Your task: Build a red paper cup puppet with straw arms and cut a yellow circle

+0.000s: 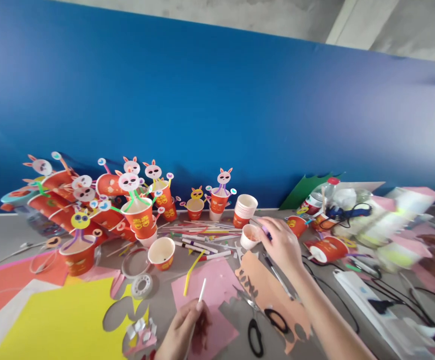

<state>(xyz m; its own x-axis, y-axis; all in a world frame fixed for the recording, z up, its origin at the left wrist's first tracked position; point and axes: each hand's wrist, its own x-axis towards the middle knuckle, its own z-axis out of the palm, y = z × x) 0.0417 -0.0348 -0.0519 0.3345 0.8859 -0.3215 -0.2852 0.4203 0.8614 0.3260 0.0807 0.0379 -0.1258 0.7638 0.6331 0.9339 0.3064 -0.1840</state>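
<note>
Fingers of the left hand (pixel 181 327) pinch a thin white plastic straw (pixel 201 291) upright over pink paper at the table's near edge, while the right hand (pixel 282 245), curled round a purple-tipped marker (pixel 266 231), hovers beside a small white paper cup (pixel 250 236) mid-table, apparently mid-assembly; next, seemingly, joining the straw to a cup.

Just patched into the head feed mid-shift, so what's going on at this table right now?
A person works at a cluttered craft table. Their left hand pinches a white straw upright over pink paper. Their right hand reaches to a small paper cup, gripping something purple. Finished red bunny cups crowd the left; scissors lie between the hands.
</note>
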